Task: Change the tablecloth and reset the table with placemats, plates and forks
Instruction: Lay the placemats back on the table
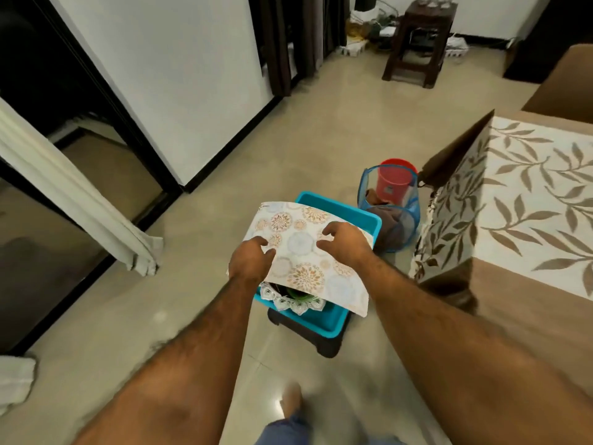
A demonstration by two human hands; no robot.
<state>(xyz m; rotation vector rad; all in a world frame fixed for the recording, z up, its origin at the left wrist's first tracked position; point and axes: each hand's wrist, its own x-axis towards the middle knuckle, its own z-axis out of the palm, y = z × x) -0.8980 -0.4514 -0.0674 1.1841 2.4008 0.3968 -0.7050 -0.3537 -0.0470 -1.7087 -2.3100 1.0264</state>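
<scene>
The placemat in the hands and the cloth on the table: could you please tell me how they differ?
1. The placemat bears round medallions in orange and pale blue; the tablecloth bears brown leaf sprays.
2. The placemat is a small sheet, held by the left hand and right hand above the blue tub; the tablecloth lies spread over the table, hanging at its edge.
Both have a pale ground.
</scene>
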